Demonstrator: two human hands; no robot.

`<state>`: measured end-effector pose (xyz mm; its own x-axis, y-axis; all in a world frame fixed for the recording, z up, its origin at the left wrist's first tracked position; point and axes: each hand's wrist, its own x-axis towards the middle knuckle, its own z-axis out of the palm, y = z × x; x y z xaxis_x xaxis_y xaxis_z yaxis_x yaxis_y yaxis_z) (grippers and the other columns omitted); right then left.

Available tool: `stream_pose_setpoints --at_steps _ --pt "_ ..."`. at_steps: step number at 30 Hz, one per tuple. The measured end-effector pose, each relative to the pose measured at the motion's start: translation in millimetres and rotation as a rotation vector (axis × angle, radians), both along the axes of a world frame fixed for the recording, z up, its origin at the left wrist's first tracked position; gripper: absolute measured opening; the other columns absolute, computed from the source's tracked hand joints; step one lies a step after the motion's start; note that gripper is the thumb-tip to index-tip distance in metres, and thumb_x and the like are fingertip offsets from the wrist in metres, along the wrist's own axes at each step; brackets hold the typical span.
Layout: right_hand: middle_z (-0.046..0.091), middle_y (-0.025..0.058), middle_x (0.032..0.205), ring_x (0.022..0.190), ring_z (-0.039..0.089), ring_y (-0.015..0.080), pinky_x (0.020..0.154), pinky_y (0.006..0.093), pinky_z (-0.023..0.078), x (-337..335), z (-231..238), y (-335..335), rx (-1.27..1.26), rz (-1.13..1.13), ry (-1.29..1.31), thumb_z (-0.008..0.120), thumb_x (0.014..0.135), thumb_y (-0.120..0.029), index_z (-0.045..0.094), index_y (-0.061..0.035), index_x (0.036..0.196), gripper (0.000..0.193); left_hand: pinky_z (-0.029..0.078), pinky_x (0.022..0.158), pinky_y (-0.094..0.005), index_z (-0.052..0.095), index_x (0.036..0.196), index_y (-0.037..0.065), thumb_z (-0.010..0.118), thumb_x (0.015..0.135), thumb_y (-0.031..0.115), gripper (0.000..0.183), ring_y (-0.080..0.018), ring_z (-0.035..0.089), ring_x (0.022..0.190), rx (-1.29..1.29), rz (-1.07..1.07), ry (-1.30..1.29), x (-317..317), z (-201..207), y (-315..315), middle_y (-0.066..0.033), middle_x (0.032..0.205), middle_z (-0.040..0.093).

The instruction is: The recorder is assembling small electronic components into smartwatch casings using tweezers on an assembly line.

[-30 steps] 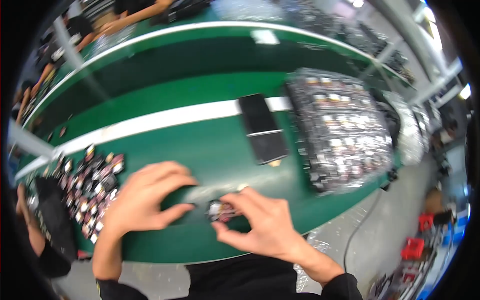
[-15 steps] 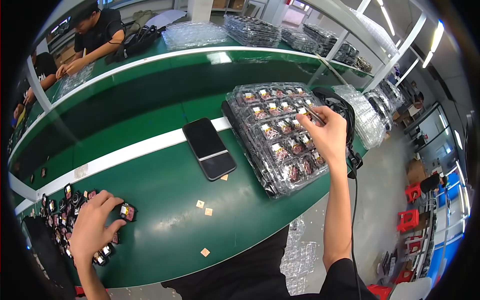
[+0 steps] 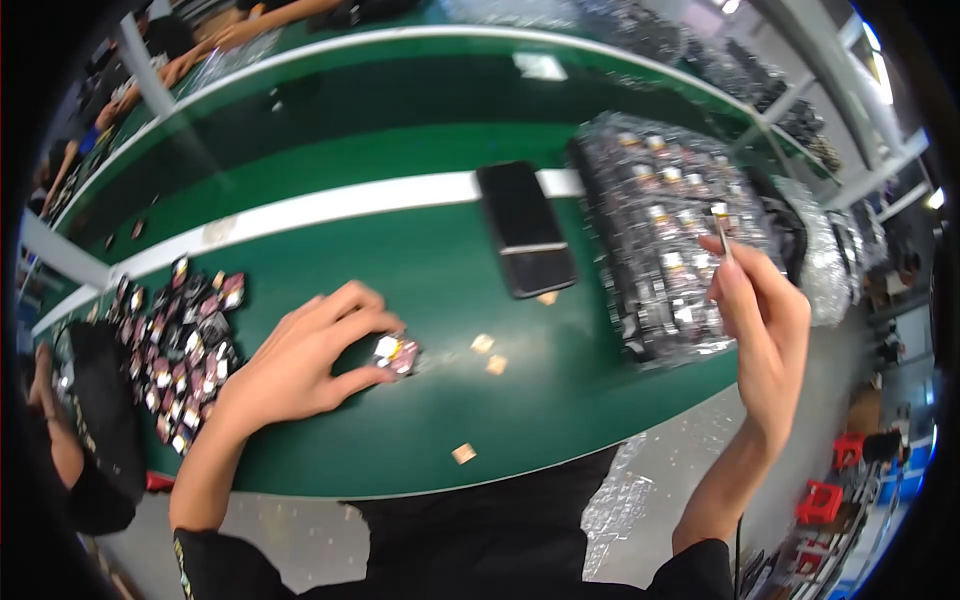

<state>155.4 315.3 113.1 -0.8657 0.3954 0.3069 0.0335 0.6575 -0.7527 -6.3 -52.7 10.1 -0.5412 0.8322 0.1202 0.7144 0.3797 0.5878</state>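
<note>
My left hand point(image 3: 310, 350) is over the green table, its thumb and fingers closed around a small black part point(image 3: 402, 354) with a reddish face and a white-and-yellow label. To its left lies a loose pile of similar parts point(image 3: 185, 350). My right hand point(image 3: 765, 320) pinches a thin metal tool that looks like tweezers point(image 3: 724, 240), its tip above a clear plastic blister tray point(image 3: 625, 285). Rows of the same labelled parts sit in the tray's pockets. Blur hides whether the tip grips anything.
A black phone point(image 3: 522, 215) lies left of the tray. Several small tan squares point(image 3: 463, 454) are scattered on the table point(image 3: 350, 455). A white rail point(image 3: 400, 195) runs behind the phone. Another person's arm point(image 3: 62, 420) shows at far left; more people work beyond the divider.
The whole view has shifted. My left hand has carried one part rightward away from the pile. My right hand and the tool have drawn back slightly over the tray's right side.
</note>
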Motion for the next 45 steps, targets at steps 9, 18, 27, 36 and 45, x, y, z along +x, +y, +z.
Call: stream_pose_setpoints --at_steps 9,18,27,36,45 --pt "0.067 0.0053 0.072 0.061 0.056 0.0095 0.057 0.0269 0.04 -28 -95 -97 -0.237 0.464 -0.103 0.086 0.088 0.001 0.086 0.0029 0.114 0.026 0.048 0.086 -0.0367 0.075 0.13 0.007 0.095 0.081 0.017 0.053 -0.0259 0.066 0.098 -0.043 0.056 -0.188 9 2 1 -0.0059 0.116 0.069" --pt "0.06 0.002 0.069 0.049 0.045 0.0058 0.046 0.027 0.031 -40 -137 -113 -0.199 0.505 0.003 0.086 0.084 0.007 0.084 0.0036 0.102 0.018 0.034 0.075 -0.0351 0.079 0.125 0.009 0.094 0.084 0.037 0.051 -0.0184 0.066 0.084 0.09 -0.044 -0.055 5 -21 1 -0.0023 0.093 0.072" --pt "0.061 0.0023 0.067 0.048 0.049 0.0087 0.045 0.0285 0.035 -46 -136 -117 -0.095 0.505 -0.034 0.086 0.083 0.007 0.084 0.0022 0.101 0.019 0.035 0.077 -0.0356 0.083 0.122 0.005 0.099 0.071 0.038 0.062 -0.0211 0.069 0.085 0.047 -0.014 -0.079 5 -18 0 -0.0061 0.096 0.078" --pt "0.065 0.0005 0.072 0.05 0.047 0.0036 0.046 0.0248 0.031 -41 -136 -118 0.028 0.451 0.016 0.09 0.079 0.006 0.088 0.0004 0.107 0.029 0.034 0.072 -0.0337 0.082 0.12 0.005 0.1 0.068 0.046 0.068 -0.0147 0.054 0.067 0.007 0.014 -0.052 5 -19 1 -0.0016 0.087 0.073" --pt "0.067 0.0009 0.074 0.051 0.054 0.0074 0.045 0.0264 0.037 -44 -147 -121 0.14 0.484 0.185 0.091 0.077 0.006 0.088 -0.0009 0.107 0.031 0.033 0.07 -0.0328 0.083 0.118 0.007 0.1 0.068 0.047 0.066 -0.0137 0.051 0.065 0.038 0.014 -0.04 5 -19 1 -0.0032 0.091 0.075"
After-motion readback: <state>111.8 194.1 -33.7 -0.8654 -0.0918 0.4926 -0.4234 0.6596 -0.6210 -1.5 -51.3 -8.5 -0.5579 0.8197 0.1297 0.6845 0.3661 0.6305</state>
